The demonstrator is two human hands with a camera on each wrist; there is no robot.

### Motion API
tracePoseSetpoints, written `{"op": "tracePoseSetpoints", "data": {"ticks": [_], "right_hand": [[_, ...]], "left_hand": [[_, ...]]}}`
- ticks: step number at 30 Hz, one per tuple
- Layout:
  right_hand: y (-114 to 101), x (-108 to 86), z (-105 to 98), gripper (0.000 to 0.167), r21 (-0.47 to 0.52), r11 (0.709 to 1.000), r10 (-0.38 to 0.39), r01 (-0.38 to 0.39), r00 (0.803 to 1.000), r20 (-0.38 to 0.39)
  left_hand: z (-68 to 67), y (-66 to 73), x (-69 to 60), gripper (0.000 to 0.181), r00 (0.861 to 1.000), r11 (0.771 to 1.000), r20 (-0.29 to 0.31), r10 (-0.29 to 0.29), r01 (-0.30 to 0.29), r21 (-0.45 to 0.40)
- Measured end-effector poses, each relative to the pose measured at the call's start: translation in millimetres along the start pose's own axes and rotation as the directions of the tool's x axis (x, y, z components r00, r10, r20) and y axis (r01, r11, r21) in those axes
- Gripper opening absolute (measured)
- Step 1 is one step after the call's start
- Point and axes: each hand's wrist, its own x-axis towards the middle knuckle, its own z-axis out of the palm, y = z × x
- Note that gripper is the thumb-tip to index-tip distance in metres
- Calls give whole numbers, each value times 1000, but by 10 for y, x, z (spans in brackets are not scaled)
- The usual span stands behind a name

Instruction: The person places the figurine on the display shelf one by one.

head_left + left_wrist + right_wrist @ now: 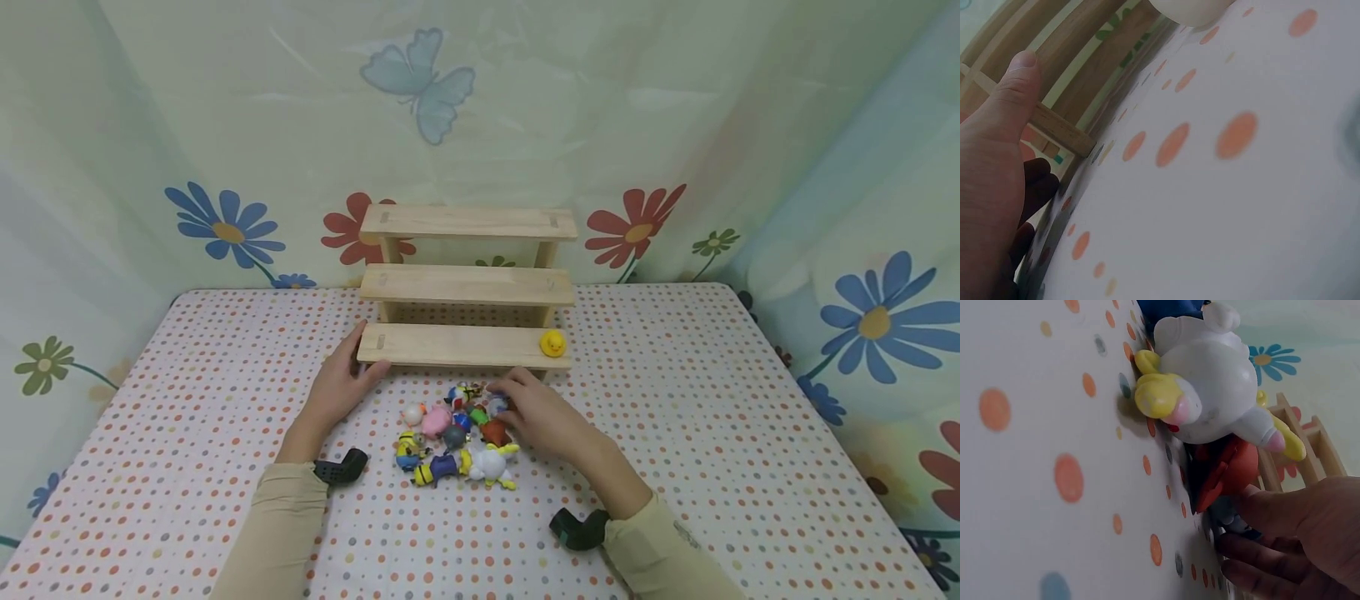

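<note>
At the left end of the lowest board of the wooden shelf [450, 344], my left hand [336, 385] grips the edge, its thumb at the front; the left wrist view shows this thumb [1016, 94] over the wood. My right hand [543, 417] reaches into the right side of a pile of small toys, its fingers around a grey-blue figure [497, 406]. In the right wrist view thumb and fingers stand apart beside that figure [1230, 515]; whether they press on it I cannot tell. Close by are a red-brown toy [495, 432] and a white and yellow figure [490, 463].
A yellow duck [553, 343] sits on the lowest board's right end. Two higher boards [467, 285] rise behind. Left in the pile are a pink toy [436, 421], a white one [413, 414] and yellow-blue figures [408, 450]. The dotted tablecloth [450, 550] reaches a flowered curtain.
</note>
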Motion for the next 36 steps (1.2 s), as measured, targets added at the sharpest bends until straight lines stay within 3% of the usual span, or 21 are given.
{"op": "tracePoseSetpoints", "data": {"ticks": [5, 11, 18, 23, 28, 30, 32, 34, 36], "right_hand": [[30, 35, -36, 41, -4, 1000, 0, 0, 999, -45], [26, 54, -80, 32, 17, 1000, 4, -3, 998, -68], [14, 45, -162, 26, 41, 997, -63, 68, 992, -109], [31, 30, -287, 29, 115, 983, -124, 144, 978, -168], [102, 7, -428, 31, 208, 966, -100, 156, 962, -253], [137, -26, -497, 33, 226, 965, -57, 134, 947, -317], [182, -54, -565, 34, 222, 968, -18, 116, 916, -401], [227, -71, -628, 36, 196, 977, 21, 86, 873, -487], [275, -59, -687, 37, 154, 986, 42, 58, 817, -575]], "left_hand": [[-10, 2, 31, 89, 1000, 1000, -6, 9, -9, -4], [-19, 5, 60, 89, 1000, 1000, -14, 16, -16, -6], [-18, 25, 90, 89, 1000, 1000, -16, 23, -23, -8], [-40, 29, 86, 89, 1000, 1000, -15, 17, -17, -3], [-53, 18, 61, 90, 1000, 1000, -19, 5, -5, -12], [-38, 10, 55, 90, 1000, 1000, -10, 8, -8, -16], [-19, 2, 41, 91, 1000, 1000, -5, 6, -6, -20], [-4, -5, 21, 90, 1000, 1000, -3, 4, -4, -29], [10, -15, 9, 90, 1000, 1000, -6, 5, -5, -30]]}}
